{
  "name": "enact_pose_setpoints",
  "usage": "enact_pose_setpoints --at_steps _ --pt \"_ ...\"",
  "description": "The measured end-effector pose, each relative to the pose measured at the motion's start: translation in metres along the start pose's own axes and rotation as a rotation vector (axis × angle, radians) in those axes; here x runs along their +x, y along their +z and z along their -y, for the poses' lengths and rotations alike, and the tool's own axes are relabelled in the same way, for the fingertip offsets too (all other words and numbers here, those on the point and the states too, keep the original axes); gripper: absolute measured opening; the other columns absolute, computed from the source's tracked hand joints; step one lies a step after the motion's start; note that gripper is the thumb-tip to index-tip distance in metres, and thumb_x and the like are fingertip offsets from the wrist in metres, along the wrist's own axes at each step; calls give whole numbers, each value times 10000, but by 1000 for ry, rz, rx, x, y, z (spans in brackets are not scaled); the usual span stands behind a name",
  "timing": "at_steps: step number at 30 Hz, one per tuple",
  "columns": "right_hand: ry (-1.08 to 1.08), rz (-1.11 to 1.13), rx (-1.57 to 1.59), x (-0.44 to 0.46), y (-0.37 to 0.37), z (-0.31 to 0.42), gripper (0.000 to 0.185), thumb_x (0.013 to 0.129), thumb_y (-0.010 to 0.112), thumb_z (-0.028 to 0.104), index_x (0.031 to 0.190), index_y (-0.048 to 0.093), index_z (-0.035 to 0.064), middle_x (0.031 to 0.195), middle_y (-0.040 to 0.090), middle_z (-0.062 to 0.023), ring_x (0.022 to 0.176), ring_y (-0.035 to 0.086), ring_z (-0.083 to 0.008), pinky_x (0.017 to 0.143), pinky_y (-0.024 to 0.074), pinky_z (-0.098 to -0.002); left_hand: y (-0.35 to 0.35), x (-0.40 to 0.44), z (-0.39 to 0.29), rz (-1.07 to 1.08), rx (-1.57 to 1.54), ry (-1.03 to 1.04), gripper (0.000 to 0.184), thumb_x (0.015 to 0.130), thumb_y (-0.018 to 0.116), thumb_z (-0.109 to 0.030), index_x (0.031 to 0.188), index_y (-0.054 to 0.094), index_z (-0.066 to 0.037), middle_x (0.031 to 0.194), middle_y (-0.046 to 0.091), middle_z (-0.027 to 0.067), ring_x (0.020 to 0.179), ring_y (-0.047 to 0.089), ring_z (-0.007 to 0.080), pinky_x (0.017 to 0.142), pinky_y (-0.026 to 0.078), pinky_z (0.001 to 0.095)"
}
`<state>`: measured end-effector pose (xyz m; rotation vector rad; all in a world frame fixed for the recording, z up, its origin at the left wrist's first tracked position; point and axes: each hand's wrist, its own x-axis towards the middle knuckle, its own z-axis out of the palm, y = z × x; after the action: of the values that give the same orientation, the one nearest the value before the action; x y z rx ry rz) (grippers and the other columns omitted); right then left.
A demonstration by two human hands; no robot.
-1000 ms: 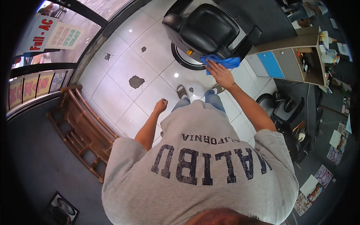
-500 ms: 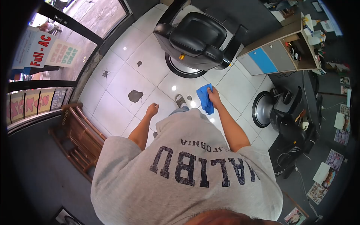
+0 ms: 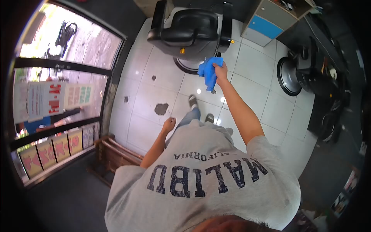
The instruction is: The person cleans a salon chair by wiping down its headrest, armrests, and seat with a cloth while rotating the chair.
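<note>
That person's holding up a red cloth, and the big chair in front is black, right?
Not quite: the cloth is blue, not red, as the head view shows. It is being held up, and the big chair in front is black.

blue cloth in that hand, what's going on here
A person in a grey shirt is standing on a tiled floor, holding the blue cloth in the right hand. The cloth hangs bunched, held out toward a padded black chair; from this angle it is hard to say how close it is to the chair's round base. The left hand is loosely curled, with nothing visible in it.
</note>
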<state>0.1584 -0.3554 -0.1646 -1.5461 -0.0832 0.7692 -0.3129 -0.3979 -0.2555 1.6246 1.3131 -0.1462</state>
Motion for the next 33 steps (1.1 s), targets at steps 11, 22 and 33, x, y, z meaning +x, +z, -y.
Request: enact_pose_setpoints --at_steps 11,22,33 --pt "-709 -518 -337 -38 147 96 356 1035 607 176 1372 550 77 1254 694 -254 1176 658 -496 959 531 -565 -122 18 135 -5 131 19 519 1028 632 -437 1205 762 33 1079 800 242 1032 780 351 919 589 432" --pt "-186 -282 -573 -30 194 -31 441 1032 599 197 1407 407 67 1172 711 -347 1131 670 -564 953 532 -601 -291 78 189 -19 18 -30 423 1053 624 -328 1190 720 61 953 804 190 808 766 250 727 605 383" --pt "-641 -859 -173 -41 228 83 437 1015 601 111 1403 433 0 1343 577 -342 1245 595 -521 1056 468 -560 -331 192 -96 -203 90 696 289 1081 622 -166 1309 660 9 1245 681 211 1118 690 373 916 578 438"
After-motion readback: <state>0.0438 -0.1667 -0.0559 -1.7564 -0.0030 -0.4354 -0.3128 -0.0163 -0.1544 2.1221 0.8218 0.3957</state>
